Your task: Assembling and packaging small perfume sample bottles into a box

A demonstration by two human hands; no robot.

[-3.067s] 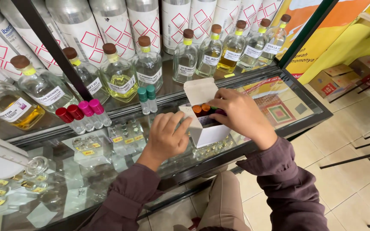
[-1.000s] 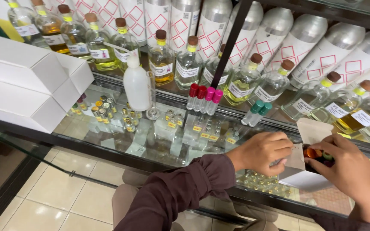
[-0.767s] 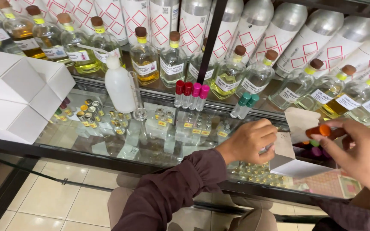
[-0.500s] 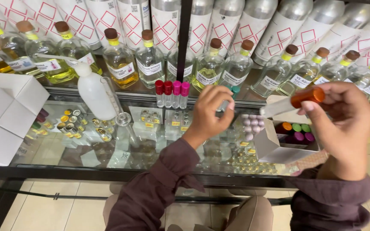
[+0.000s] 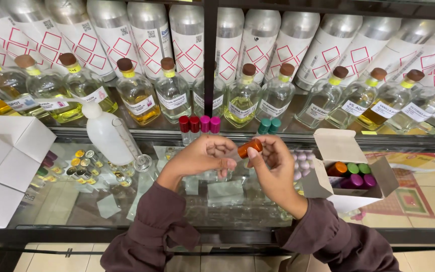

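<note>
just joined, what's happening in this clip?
A person at a glass counter holds a small orange-capped vial between both hands: right hand pinches the cap, left hand grips the clear body. An open white box with more coloured caps sits to the right; rows of labelled glass bottles stand behind.

Brightness: bright, even indoor light over the whole view, colours vivid.
Light source: seems to come from above; no lamp in view.
Glare: pale reflections lie on the glass desk (image 5: 127, 211) and streak the silver bottles (image 5: 187, 30) at the back.
Shadows: soft and faint; darkest along the black frame at the lower edge.
Focus: mostly sharp; the left hand (image 5: 200, 156) and right hand (image 5: 273, 163) look slightly soft.
Distortion: wide-angle lens; the shelf (image 5: 76, 132) bows and the outer bottles lean outwards.
See-through clutter: small jars under the glass blur into reflections.
</note>
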